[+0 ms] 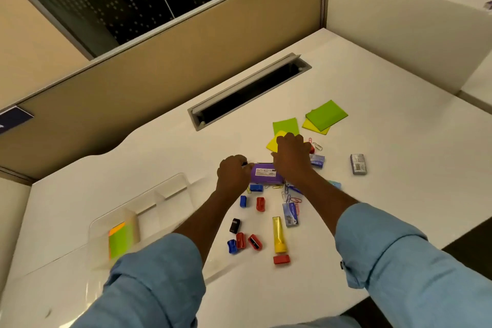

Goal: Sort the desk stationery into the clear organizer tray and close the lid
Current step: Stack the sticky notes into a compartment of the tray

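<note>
A purple box [265, 173] with a white label lies at the desk's middle. My left hand [233, 172] grips its left end and my right hand [291, 157] covers its right end. The clear organizer tray [159, 194] sits at the left with its lid open; green and orange sticky notes [119, 241] lie in its near compartment. Several red, blue and black sharpeners [260, 204] are scattered below the box, beside a yellow glue tube [278, 234] with a red cap [281, 259], small blue packets [290, 214] and loose paper clips [291, 198].
Green and yellow sticky notes [326, 114] lie beyond my right hand. A grey staple box [358, 164] rests at the right. A long cable slot [249, 90] is sunk into the desk behind. Beige partition walls stand at the back and right.
</note>
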The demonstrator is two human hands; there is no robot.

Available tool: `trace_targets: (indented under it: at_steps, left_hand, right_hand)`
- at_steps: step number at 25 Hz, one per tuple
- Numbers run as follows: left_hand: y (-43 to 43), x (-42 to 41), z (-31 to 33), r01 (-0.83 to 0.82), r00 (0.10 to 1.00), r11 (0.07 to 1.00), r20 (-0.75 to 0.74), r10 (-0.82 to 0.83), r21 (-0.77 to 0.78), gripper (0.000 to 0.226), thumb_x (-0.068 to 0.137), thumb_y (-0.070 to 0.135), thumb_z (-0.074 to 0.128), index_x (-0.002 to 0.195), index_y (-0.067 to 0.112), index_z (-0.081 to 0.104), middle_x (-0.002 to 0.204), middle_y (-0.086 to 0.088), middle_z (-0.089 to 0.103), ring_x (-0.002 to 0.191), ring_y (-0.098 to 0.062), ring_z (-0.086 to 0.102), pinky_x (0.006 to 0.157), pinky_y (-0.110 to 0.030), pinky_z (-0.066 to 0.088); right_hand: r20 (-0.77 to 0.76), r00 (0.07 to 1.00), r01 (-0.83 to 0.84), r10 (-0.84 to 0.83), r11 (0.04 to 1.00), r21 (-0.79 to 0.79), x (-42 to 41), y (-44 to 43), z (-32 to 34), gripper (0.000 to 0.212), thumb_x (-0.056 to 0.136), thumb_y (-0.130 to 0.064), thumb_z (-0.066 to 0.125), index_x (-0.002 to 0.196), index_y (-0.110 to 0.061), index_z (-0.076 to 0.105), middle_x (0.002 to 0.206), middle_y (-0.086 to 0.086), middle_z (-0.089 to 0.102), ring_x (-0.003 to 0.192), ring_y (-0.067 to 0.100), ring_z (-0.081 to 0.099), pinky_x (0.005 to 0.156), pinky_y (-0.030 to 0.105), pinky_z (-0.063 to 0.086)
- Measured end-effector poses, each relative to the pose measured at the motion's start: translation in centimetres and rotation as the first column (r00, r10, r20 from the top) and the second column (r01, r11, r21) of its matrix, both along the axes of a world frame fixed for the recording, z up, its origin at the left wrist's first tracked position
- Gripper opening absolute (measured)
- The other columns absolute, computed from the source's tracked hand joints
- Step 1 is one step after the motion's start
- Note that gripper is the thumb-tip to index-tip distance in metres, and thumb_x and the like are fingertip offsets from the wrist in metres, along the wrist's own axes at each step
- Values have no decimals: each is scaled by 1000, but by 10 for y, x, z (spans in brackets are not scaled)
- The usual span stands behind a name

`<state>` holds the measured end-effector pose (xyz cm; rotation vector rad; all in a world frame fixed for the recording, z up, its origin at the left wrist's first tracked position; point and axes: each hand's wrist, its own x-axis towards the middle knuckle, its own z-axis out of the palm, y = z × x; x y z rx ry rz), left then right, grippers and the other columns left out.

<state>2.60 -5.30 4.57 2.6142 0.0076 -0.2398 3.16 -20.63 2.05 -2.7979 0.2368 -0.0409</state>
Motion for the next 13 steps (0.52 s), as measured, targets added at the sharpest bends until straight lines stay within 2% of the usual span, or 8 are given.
trace_targets:
  at_steps: [4, 9, 13]
  left_hand:
    - [-43, 30, -7, -41, 997, 997, -63, 44, 58, 46, 88, 38, 60, 120, 7, 55, 121, -12, 62, 112, -27, 57, 96, -39, 47]
    - [-78, 51, -22, -21, 994, 993, -102, 33, 119, 51, 84, 41, 64, 115, 3, 54, 116, -14, 62, 107, -28, 58, 87, -36, 45]
    - [-91, 69, -35, -84, 984, 982, -140, 108, 170, 59, 79, 49, 67, 112, 3, 52, 116, -16, 61, 109, -32, 56, 86, -39, 46]
  right_hand:
    - [-11, 996, 94, -94, 995, 32, 21, -53, -14, 38, 90, -35, 57, 118, -9, 51, 121, 15, 52, 114, 33, 49, 90, 44, 41]
    - [-51, 975, 221, -217, 971, 93, 48, -111, -25, 56, 87, -39, 62, 127, -4, 42, 129, 21, 43, 119, 38, 43, 94, 46, 38]
    - [-48, 957, 291, -287, 953, 89, 67, -139, -31, 72, 86, -44, 60, 137, -1, 32, 137, 26, 36, 122, 42, 39, 98, 48, 35]
